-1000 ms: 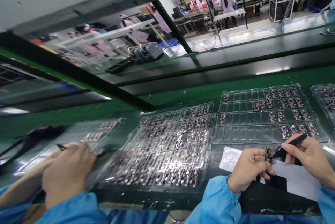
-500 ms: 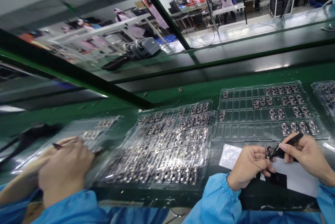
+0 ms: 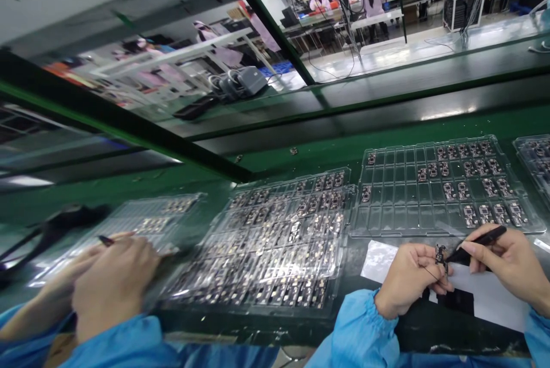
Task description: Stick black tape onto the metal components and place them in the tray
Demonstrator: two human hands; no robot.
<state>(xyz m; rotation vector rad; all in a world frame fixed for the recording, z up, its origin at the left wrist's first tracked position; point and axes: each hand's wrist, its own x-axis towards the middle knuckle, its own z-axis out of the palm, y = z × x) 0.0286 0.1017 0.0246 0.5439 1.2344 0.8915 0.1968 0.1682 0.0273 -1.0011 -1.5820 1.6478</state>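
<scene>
At the lower right, my left hand (image 3: 412,276) pinches a small circuit board (image 3: 440,254) edge-up between thumb and fingers. A thin dark line, perhaps a wire, sticks out by its fingers. My right hand (image 3: 507,265) grips a black pen-shaped tool (image 3: 490,237), its narrow end at the board; whether it touches is too small to tell. White paper sheets (image 3: 501,299) and a black square piece (image 3: 456,302) lie under my hands. Just beyond stands a clear plastic tray (image 3: 395,219) with small boards in some of its pockets.
Left of me are stacked clear trays (image 3: 275,242) full of boards. A co-worker's hands (image 3: 116,276), blurred, work over another tray (image 3: 129,213). A green post (image 3: 206,153) slants down to the bench. One more tray (image 3: 535,156) sits at the right edge.
The whole view has shifted slightly down and right. My hands keep the same hold on the board and the black tool, with hardly any movement between them.
</scene>
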